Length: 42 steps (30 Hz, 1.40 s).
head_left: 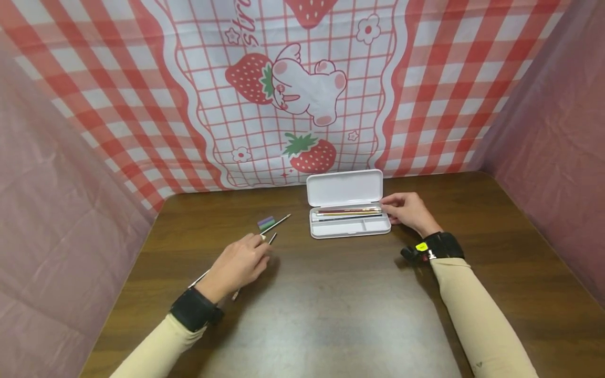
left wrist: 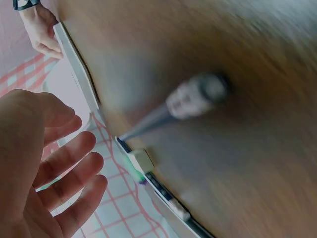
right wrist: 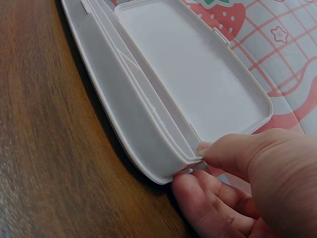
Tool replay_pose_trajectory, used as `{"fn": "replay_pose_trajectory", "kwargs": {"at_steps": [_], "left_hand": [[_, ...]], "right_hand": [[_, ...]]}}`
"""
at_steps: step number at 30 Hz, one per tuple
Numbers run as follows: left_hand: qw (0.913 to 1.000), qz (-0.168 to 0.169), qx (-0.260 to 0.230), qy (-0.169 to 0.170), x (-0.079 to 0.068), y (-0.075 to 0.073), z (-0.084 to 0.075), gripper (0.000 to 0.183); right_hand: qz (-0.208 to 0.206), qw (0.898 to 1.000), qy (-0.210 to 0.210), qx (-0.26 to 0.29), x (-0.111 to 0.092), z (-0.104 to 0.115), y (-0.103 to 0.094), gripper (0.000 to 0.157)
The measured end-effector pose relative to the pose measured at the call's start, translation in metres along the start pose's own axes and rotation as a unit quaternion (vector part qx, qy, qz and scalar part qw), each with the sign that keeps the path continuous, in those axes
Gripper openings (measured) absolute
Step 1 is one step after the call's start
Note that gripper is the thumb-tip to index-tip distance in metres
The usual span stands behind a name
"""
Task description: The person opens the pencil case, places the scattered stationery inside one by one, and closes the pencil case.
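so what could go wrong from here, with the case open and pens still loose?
1. The right hand only touches the end of the open pencil case, so a nudge could slide it or drop the upright lid.
2. The left hand lies over thin loose pens; open fingers may roll one away, toward the eraser.

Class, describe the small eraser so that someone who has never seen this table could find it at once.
Start at the open white pencil case at the back middle of the brown table. Look to its left, just beyond the left hand. The eraser is the short purple-and-green block beside thin pens, the only stubby thing there.
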<state>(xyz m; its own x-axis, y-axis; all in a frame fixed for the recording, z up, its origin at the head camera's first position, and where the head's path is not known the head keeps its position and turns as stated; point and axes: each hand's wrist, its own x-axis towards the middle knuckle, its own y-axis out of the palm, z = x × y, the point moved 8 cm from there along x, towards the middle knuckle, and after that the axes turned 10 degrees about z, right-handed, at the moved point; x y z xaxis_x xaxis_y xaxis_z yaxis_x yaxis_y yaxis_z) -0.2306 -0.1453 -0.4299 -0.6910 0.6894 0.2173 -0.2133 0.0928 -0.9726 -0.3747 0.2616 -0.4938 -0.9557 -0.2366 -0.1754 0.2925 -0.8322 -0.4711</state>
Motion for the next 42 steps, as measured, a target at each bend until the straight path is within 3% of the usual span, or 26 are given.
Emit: {"fn": "replay_pose_trajectory", "kwargs": {"at_steps": [7, 13, 19, 25, 28, 31, 35, 38, 42], "left_hand": [[0.9997, 0.008, -0.001, -0.022, -0.005, -0.003, 0.013, 0.02], [0.9974, -0.005, -0.014, -0.07, -0.005, -0.006, 0.029, 0.02], [0.9928, 0.015, -0.011, -0.119, -0.009, -0.002, 0.045, 0.026], [0.9923, 0.021, -0.026, -0.119, -0.012, 0.004, 0.051, 0.027], [0.9942, 0.005, -0.033, -0.103, -0.015, 0.02, 0.059, 0.028], [0.9951, 0.0, -0.035, -0.092, -0.02, 0.055, 0.078, 0.028], [0.9961, 0.022, -0.021, -0.083, -0.023, 0.097, 0.099, 0.028], [0.9969, 0.029, -0.011, -0.072, -0.022, 0.106, 0.103, 0.027], [0.9963, 0.031, -0.019, -0.078, -0.021, 0.106, 0.107, 0.028]], "right_hand": [[0.0, 1.0, 0.0, 0.003, -0.002, 0.001, 0.0, 0.039], [-0.004, 1.0, -0.002, 0.0, -0.002, 0.002, -0.001, 0.038], [-0.002, 1.0, 0.002, -0.005, -0.001, 0.002, 0.0, 0.038], [0.0, 1.0, 0.003, -0.009, -0.002, 0.001, 0.001, 0.038], [0.003, 1.0, 0.006, -0.011, -0.003, 0.002, 0.0, 0.04], [0.007, 1.0, 0.008, -0.012, -0.004, 0.003, 0.0, 0.041], [0.005, 1.0, 0.006, -0.011, -0.003, 0.003, 0.0, 0.04], [0.002, 1.0, 0.005, -0.009, -0.002, 0.002, 0.0, 0.038], [0.001, 1.0, 0.004, -0.008, -0.002, 0.001, 0.0, 0.038]]}}
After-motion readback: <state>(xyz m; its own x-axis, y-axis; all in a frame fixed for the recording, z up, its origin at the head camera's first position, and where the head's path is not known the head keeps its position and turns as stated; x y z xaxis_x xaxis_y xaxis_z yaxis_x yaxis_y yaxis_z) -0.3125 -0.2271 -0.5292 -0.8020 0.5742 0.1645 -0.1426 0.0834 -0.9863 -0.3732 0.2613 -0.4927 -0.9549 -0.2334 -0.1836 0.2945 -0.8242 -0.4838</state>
